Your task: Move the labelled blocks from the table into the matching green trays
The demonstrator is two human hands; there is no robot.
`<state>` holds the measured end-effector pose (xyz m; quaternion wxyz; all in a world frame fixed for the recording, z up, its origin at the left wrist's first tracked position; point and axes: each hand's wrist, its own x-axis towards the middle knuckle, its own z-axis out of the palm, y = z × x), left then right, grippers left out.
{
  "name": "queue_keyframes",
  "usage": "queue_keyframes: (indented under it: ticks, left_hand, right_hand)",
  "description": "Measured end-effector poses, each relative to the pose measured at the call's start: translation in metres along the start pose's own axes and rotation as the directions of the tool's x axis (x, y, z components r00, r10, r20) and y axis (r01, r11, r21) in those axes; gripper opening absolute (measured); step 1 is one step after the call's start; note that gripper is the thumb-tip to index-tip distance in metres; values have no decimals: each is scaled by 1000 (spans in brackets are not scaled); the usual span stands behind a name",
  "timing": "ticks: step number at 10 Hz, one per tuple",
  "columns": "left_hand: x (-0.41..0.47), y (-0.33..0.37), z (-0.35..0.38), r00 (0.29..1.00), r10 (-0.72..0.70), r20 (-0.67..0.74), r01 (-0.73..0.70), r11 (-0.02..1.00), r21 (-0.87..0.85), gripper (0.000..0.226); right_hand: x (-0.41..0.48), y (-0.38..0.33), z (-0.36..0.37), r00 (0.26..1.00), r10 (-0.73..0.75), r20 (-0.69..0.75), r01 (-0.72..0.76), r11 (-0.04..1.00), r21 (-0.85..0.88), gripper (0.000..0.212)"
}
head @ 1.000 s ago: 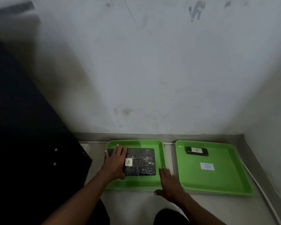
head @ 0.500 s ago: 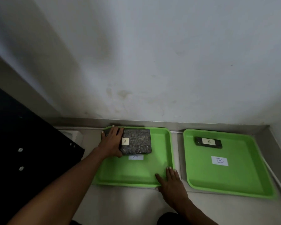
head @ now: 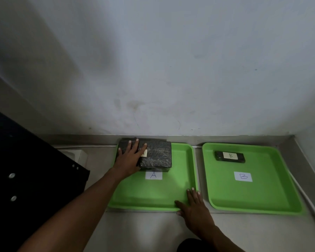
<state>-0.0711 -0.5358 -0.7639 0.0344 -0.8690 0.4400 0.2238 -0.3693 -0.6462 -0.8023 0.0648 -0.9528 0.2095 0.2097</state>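
Observation:
A dark wrapped block with a small A label lies in the far left corner of the left green tray, which carries a white A tag. My left hand rests flat on the block's left part, fingers spread and partly covering its label. My right hand presses flat on this tray's near right rim. The right green tray, tagged B, holds a small dark block with a B label in its far left corner.
The trays sit side by side on a grey surface against a white wall, with a metal ledge behind them. A black panel stands at the left, and a white box lies beside it.
My left hand has pushed the A block farther back into the tray's far left corner, uncovering the tray's A tag. My right hand stays on the tray's near right rim.

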Motion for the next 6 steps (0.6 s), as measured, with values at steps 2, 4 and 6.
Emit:
queue_keyframes:
  ticks: [2,4,6]
  left_hand:
    - [3,0,-7,1000,-12,15,12,1000,-4,110]
    - [-15,7,-16,999,-37,19,37,999,-36,105]
    - [-59,22,-37,997,15,-75,-19,998,-53,86]
  right_hand:
    - [-1,-3,-13,999,-18,-27,20,998,56,52]
    - [4,4,-17,1000,-2,15,0,986,169,65]
    - [2,-4,-75,996,72,-50,-59,971,231,59]
